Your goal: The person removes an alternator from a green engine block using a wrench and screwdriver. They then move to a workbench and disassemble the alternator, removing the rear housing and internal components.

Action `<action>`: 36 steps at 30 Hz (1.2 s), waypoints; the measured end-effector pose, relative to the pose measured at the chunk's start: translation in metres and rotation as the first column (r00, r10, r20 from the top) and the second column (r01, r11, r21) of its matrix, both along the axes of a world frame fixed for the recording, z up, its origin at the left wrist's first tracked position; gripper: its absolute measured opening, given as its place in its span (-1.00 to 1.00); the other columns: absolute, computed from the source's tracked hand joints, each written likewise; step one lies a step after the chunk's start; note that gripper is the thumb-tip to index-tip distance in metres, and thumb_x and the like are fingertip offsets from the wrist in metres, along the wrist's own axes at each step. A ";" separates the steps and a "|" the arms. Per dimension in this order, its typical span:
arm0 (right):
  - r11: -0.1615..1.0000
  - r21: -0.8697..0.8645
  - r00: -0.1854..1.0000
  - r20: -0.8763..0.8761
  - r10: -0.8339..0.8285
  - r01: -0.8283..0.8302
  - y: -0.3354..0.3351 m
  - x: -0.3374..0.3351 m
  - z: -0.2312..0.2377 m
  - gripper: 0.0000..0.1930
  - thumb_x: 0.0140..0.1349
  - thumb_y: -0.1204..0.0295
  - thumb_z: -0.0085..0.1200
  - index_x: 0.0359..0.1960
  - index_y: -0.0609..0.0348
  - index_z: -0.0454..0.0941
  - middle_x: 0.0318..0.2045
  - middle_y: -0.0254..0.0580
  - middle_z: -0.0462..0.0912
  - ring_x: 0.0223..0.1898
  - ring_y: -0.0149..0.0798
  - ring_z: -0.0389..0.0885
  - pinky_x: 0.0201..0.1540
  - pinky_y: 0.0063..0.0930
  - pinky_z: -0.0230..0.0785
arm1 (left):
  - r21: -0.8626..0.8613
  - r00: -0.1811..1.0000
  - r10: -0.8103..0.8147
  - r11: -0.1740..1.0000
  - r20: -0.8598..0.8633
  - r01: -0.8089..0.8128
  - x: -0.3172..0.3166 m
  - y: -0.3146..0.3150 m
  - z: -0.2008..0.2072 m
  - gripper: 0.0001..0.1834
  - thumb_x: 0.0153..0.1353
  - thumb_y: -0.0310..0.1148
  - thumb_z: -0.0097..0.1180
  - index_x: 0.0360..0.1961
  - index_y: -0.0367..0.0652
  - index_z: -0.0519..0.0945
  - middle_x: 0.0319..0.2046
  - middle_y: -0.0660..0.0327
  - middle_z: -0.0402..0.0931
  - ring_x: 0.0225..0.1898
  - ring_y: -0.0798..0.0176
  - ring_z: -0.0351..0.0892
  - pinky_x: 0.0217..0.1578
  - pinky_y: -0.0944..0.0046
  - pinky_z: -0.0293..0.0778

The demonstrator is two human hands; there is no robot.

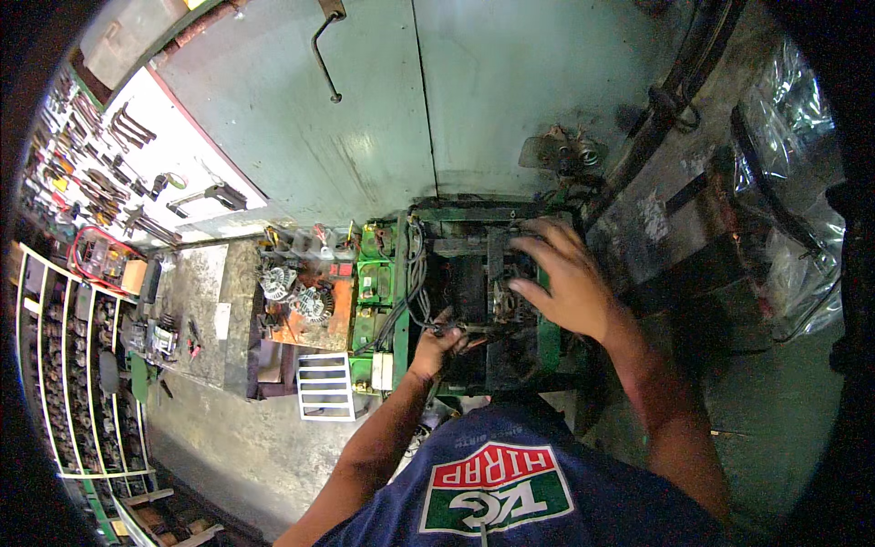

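Before me stands a green metal machine frame [550, 345] with dark, greasy parts inside it. My left hand [436, 348] is at the near left of the frame, its fingers closed round something dark that I cannot make out. Thin wires or rods stick out beside those fingers. My right hand [570, 283] hovers over the right part of the frame with thumb and fingers apart and nothing in it. Just left of its thumb is a metal fitting [501, 299] on the dark parts. A bundle of black cables [416, 273] hangs along the frame's left side.
Green boxes [374, 281] line the frame's left side. Beyond them, alternators [313, 304] lie on an orange surface by a grey workbench [196, 301]. A white rack [325, 387] stands below, and hand tools hang on a white board [173, 137]. Clear plastic sheeting [797, 182] is at right.
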State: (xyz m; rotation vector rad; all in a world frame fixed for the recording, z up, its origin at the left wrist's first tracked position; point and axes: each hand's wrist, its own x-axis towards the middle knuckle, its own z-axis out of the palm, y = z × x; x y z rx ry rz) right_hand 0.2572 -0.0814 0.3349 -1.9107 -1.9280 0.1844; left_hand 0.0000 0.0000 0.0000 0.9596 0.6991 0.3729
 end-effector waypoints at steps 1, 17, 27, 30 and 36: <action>0.992 -0.108 0.997 -0.041 0.069 -0.073 0.016 0.000 -0.001 -0.39 0.33 0.15 0.36 0.38 0.09 0.58 0.47 0.15 0.47 0.51 0.24 0.38 0.54 0.13 0.26 | -0.204 0.979 0.180 0.966 0.100 -0.157 0.015 -0.008 0.011 -0.36 0.48 0.09 0.22 0.38 -0.10 0.50 0.15 0.12 0.66 0.13 0.05 0.65 0.28 -0.16 0.52; 0.405 -0.897 0.819 0.097 0.565 -0.174 0.176 -0.053 -0.108 -0.58 0.37 0.08 0.32 -0.12 0.26 0.81 -0.08 0.19 0.81 -0.02 0.14 0.79 0.04 0.03 0.61 | -0.637 0.818 0.456 0.756 0.351 -0.148 0.047 0.010 0.052 -0.52 0.53 -0.10 0.01 0.31 -0.12 0.61 0.17 0.06 0.71 0.10 -0.03 0.71 0.27 -0.16 0.58; 0.686 -0.491 0.843 -0.313 0.437 -0.537 0.113 0.010 -0.038 -0.51 0.30 0.27 0.41 0.21 0.19 0.60 -0.02 0.07 0.75 0.03 0.00 0.73 0.10 -0.07 0.56 | 0.980 0.858 0.513 0.180 -0.023 -0.081 -0.019 0.040 0.171 -0.47 0.46 -0.31 0.29 0.35 -0.35 0.54 0.22 -0.01 0.64 0.06 0.14 0.68 0.21 0.06 0.53; 0.773 -0.432 0.878 -0.332 0.344 -0.466 0.103 0.009 -0.042 -0.42 0.27 0.32 0.44 0.27 0.21 0.50 0.00 0.11 0.75 0.08 0.02 0.73 0.15 -0.05 0.56 | 0.820 0.985 0.091 0.568 -0.148 0.071 0.026 0.071 0.212 -0.51 0.47 -0.23 0.36 0.26 -0.34 0.62 0.13 0.04 0.71 0.05 0.24 0.66 0.18 0.14 0.53; 0.967 -0.251 0.973 -0.230 -0.023 -0.036 0.069 0.019 -0.022 -0.47 0.37 0.36 0.29 0.30 0.26 0.44 0.08 0.27 0.71 0.14 0.25 0.70 0.20 0.07 0.54 | 0.699 0.970 -0.078 0.681 -0.229 0.220 0.060 0.070 0.227 -0.62 0.49 -0.15 0.34 0.05 -0.29 0.74 -0.08 0.08 0.80 -0.04 0.16 0.71 0.12 0.09 0.57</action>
